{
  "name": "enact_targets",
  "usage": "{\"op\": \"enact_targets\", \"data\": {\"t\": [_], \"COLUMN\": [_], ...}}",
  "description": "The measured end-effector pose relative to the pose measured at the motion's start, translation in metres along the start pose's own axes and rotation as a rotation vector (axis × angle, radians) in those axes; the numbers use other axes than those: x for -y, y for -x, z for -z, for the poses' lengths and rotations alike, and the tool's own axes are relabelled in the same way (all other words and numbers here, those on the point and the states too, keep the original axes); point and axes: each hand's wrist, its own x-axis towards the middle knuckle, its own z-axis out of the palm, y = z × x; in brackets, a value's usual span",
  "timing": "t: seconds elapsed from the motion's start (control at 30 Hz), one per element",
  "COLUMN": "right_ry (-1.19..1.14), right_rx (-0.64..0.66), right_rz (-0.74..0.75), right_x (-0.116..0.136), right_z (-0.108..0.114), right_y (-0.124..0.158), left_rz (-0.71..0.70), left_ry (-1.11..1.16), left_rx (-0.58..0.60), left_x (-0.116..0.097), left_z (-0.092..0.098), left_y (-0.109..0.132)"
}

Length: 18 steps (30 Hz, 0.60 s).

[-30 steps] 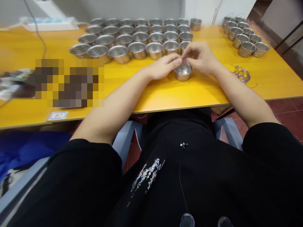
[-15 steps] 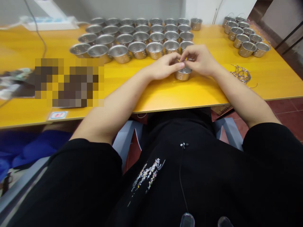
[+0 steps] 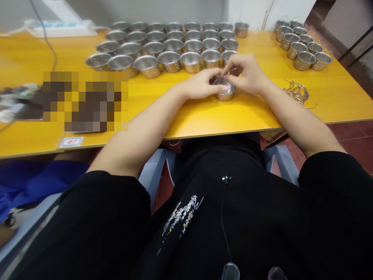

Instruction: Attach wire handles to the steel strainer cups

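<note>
A small perforated metal cup (image 3: 225, 95) stands upright on the yellow table below my two hands. My left hand (image 3: 205, 82) is closed on its left side, with the thumb over the near rim and the fingers behind. At the far rim, the thumb and forefinger of my right hand (image 3: 246, 74) are pinched together on a thin wire handle, mostly hidden by the fingers. The fingertips of both hands meet there. To the right of my right forearm lies a tangled heap of bent wire handles (image 3: 295, 92).
Rows of perforated metal cups (image 3: 170, 62) line the table's back. At the far right stand several cups with wire handles (image 3: 304, 60). A white power strip (image 3: 61, 29) lies back left. Left of my arm is a blurred-out dark object (image 3: 93, 107); a label (image 3: 71, 142) marks the front edge.
My left thumb has shifted down and over the cup's rim, so more of the cup's inside shows. My right hand keeps its pinch, nearly in place. Blue cloth at the lower left has moved.
</note>
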Motion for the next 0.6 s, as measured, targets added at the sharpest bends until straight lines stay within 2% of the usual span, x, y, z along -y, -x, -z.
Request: {"op": "enact_targets", "data": {"t": [0.23,0.6], "right_ry": [-0.012,0.012], "right_rx": [0.004,0.104], "right_rz": [-0.027,0.015], "right_x": [0.003,0.001], "right_z": [0.002,0.004], "right_y": [0.001,-0.001], "left_rz": [-0.003,-0.004], "left_ry": [0.01,0.024], "left_rx": [0.03,0.052], "left_x": [-0.016,-0.021], "left_z": [0.003,0.0], "left_y": [0.005,0.005]}}
